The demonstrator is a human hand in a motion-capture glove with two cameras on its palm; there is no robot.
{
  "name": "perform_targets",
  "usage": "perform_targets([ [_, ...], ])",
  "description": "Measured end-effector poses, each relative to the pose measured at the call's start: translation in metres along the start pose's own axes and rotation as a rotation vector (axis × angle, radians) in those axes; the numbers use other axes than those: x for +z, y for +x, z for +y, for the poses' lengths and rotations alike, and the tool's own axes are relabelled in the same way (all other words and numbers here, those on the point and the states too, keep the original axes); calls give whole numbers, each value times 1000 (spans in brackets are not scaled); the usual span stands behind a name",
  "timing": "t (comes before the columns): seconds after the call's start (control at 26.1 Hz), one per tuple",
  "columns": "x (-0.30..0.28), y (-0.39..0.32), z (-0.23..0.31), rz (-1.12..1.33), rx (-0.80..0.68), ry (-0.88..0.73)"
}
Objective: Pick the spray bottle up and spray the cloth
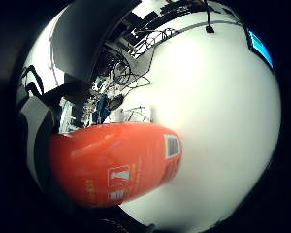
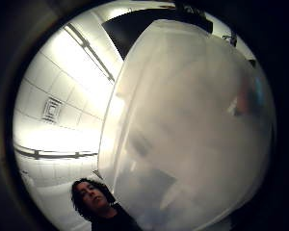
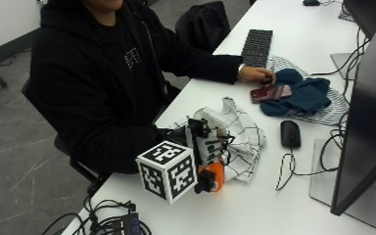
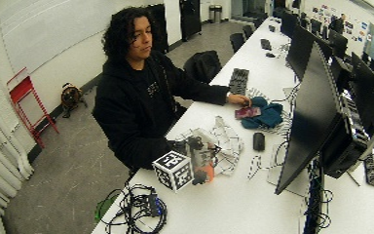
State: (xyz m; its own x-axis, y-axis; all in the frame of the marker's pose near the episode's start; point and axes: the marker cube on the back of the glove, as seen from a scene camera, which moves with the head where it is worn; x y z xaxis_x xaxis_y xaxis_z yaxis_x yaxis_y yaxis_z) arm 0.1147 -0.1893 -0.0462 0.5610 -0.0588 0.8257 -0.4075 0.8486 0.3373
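Fingers of the gloved right hand [image 3: 198,139] are wrapped around the spray bottle [image 3: 211,177], though the glove's gear hides most of them in the outside view, so how far they curl round it I cannot make out. Orange base of the bottle pokes out below the hand, at or just above the white table [image 3: 272,205], right beside the white checked cloth [image 3: 243,142] that lies crumpled on the tabletop. The bottle looks roughly upright. From the little finger side of the palm, the orange body fills the near part of the view with its label and barcode showing, the white table spread out beyond it. From the thumb side, a pale translucent part of the bottle sits close against the palm. Further along the table, the bare left hand [image 3: 256,74] rests on a dark red item [image 3: 271,92] atop a blue cloth [image 3: 302,95]. A black mouse [image 3: 290,133] sits near the checked cloth, a keyboard [image 3: 257,47] lies beyond, and a monitor [image 3: 367,117] stands along the far side
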Motion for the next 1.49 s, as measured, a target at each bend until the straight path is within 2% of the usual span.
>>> perform_targets([
  [0.31, 1, 2, 0, -14, -31, 11],
  [0.5, 15, 1, -23, -33, -44, 12],
  [0.8, -13, -20, 2, -77, -54, -441],
  [0.92, -18, -40, 9, -51, -53, -655],
  [1.11, -9, -66, 28, 192, 40, -1046],
  [1.49, 25, -73, 49, 642, 312, -1392],
])
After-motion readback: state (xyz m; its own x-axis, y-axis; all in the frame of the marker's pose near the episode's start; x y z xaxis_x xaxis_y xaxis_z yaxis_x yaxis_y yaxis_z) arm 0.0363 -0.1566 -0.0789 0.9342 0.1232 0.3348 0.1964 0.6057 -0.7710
